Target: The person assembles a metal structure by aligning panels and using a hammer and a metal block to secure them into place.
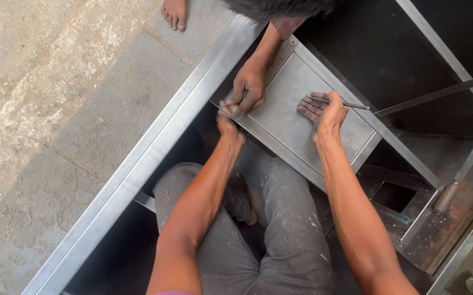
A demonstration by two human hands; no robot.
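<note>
Head view: the person sits inside a steel frame (154,147), knees drawn up, with both arms reaching forward to a flat grey steel panel (291,104) that lies tilted across the frame's rails.

The right hand (324,112) rests on the panel's right half, palm partly turned up. Its fingers curl around a thin metal rod (351,104) that points out to the right over the panel's edge.

The left hand (226,127) is at the panel's near left edge, just under a co-worker's hand (249,92). It is largely covered, so I cannot tell whether it is open or closed.

The co-worker's hand comes in from the top. It presses on the panel's left border and grips a small round-ended tool (235,108).

A bare foot (174,12) stands on the stone floor (56,98) beyond the frame.

As a judgement, the work looks like holding and marking or fitting the panel in the frame. To do it well:

- Keep the panel square against the rails.
- Put steady downward weight on it from both sides.
- Hold the rod low and firm so that its tip does not skate on the smooth steel.
- Keep the left fingers clear of the co-worker's tool, since the two hands are almost touching.
- Mind the sheet's folded edges, which may be sharp.
</note>
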